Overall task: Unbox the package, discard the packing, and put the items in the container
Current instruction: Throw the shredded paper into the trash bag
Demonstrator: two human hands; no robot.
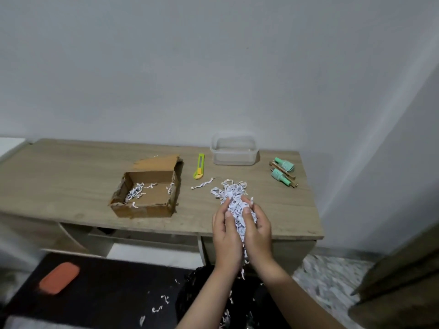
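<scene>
Over on the left, open brown cardboard box (147,194), rough torn edges, flap folded back, a few curls of white shredded paper packing (237,205) left on its floor. Just right of it, a slim yellow-and-green plastic utility knife (199,169), lying flat on the pale wood-grain counter (59,176). Behind that, a clear rectangular plastic container (234,150), rounded corners, nothing visible inside yet. Front and centre: left hand (225,230) and right hand (257,227) cupped together, clasping a springy wad of the shreds at the counter's near edge, with a loose fluffy heap resting just beyond the fingertips. Light, crinkled, prone to spilling — strands dangling below the wrists and scattered on the dark mat. Below, what looks like a black bin bag (204,293). Best squeezed tight, palms sealed underneath, lowered right into the bag mouth before letting go. Far right, two mint-green small bottles with wooden sticks (283,174), lying on their sides, waiting for the container.
</scene>
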